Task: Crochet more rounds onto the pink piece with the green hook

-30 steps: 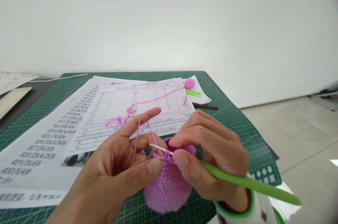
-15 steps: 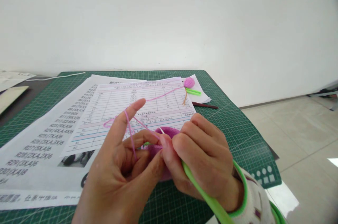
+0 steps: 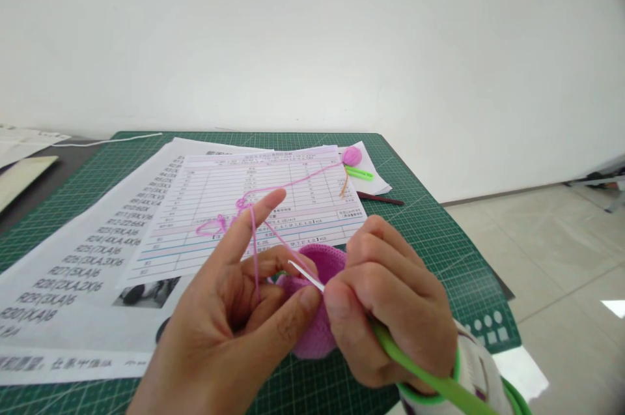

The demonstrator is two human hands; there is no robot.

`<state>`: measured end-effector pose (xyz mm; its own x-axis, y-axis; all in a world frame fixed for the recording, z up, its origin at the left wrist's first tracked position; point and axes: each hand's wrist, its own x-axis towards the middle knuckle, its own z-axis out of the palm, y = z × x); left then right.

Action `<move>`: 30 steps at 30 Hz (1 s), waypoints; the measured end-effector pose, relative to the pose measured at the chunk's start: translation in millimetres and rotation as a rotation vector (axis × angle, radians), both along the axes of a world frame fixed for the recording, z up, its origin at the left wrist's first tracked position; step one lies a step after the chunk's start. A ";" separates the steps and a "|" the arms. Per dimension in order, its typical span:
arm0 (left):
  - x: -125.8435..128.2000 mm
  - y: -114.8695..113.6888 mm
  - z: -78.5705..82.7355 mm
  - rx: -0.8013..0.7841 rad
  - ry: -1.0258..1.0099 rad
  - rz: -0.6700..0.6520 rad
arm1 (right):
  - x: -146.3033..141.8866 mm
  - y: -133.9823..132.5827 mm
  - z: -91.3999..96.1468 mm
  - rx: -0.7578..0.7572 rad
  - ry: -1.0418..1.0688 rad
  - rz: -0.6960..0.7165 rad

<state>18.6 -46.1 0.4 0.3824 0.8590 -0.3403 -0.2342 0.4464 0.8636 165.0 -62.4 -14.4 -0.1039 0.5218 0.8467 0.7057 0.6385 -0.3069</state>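
Observation:
My left hand (image 3: 234, 317) pinches the rim of a pink crocheted piece (image 3: 315, 337), which is cup-shaped and open at the top. Its index finger points up and away, with pink yarn (image 3: 255, 252) looped over it and running down to the work. Closed around a crochet hook (image 3: 403, 356) with a green handle is my right hand (image 3: 395, 304). The hook's pale metal tip sticks out leftward above the rim, close to the left thumb, beside the strand. Whether the yarn is caught on the tip I cannot tell. Part of the piece is hidden behind both hands.
Printed sheets (image 3: 88, 258) lie on a green cutting mat (image 3: 439, 252). Loose yarn trails over them to a small pink ball (image 3: 352, 156). Near it are a bright green plastic piece (image 3: 359, 173) and a dark red stick (image 3: 381, 198). A white wall (image 3: 312, 37) stands behind.
My right hand has moved slightly right and down, and more of the hook's tip and of the pink piece now shows. The left index finger has shifted right; the yarn beyond it hangs slacker.

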 end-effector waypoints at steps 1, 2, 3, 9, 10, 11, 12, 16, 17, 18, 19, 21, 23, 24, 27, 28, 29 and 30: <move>1.5 -0.8 1.1 -0.013 0.024 0.020 | -0.7 0.4 -1.0 0.012 -0.013 -0.007; 3.2 -1.7 1.9 -0.036 0.047 0.048 | -1.4 0.7 -2.2 0.026 -0.039 -0.020; 4.9 -2.6 2.2 -0.059 0.066 0.080 | -2.1 0.8 -3.5 0.037 -0.069 -0.040; 3.7 -2.8 -6.2 0.010 -0.026 0.065 | -2.4 -4.2 -7.6 0.043 -0.103 -0.203; 1.9 -1.6 -7.6 -0.005 -0.045 0.032 | -1.4 -5.7 -7.4 0.068 -0.095 -0.202; 0.1 -0.1 -8.5 -0.023 -0.068 -0.003 | -0.1 -7.2 -7.1 0.091 -0.098 -0.184; -1.5 1.7 -8.8 -0.039 -0.086 -0.035 | 1.4 -8.5 -6.7 0.114 -0.100 -0.151; -4.9 9.6 -6.0 -0.051 -0.155 -0.114 | 6.4 -11.1 -5.4 0.075 -0.002 -0.029; -5.5 11.1 -4.8 -0.056 -0.163 -0.120 | 7.5 -11.0 -4.9 0.074 0.034 -0.008; -6.2 12.3 -3.7 -0.062 -0.174 -0.128 | 8.7 -10.8 -4.3 0.079 0.053 0.005; -7.1 13.0 -2.8 -0.071 -0.186 -0.138 | 10.0 -10.7 -3.5 0.075 0.047 0.018; -9.3 13.0 -2.2 -0.097 -0.213 -0.159 | 13.1 -11.2 -1.3 0.038 0.003 0.029; -11.9 11.3 -3.4 -0.137 -0.242 -0.176 | 15.9 -13.1 0.9 -0.028 -0.015 0.018; -13.2 10.1 -4.6 -0.163 -0.259 -0.185 | 16.9 -14.3 1.8 -0.054 -0.002 0.014; -16.7 6.8 -8.5 -0.265 -0.324 -0.224 | 16.5 -17.8 2.7 -0.086 0.090 0.003; -17.7 6.1 -9.6 -0.299 -0.345 -0.235 | 15.3 -18.5 2.5 -0.087 0.128 0.000; -18.5 5.6 -10.4 -0.328 -0.358 -0.243 | 13.6 -18.8 2.2 -0.089 0.168 -0.002; -19.1 5.4 -11.1 -0.344 -0.370 -0.247 | 11.7 -18.8 1.7 -0.089 0.207 -0.002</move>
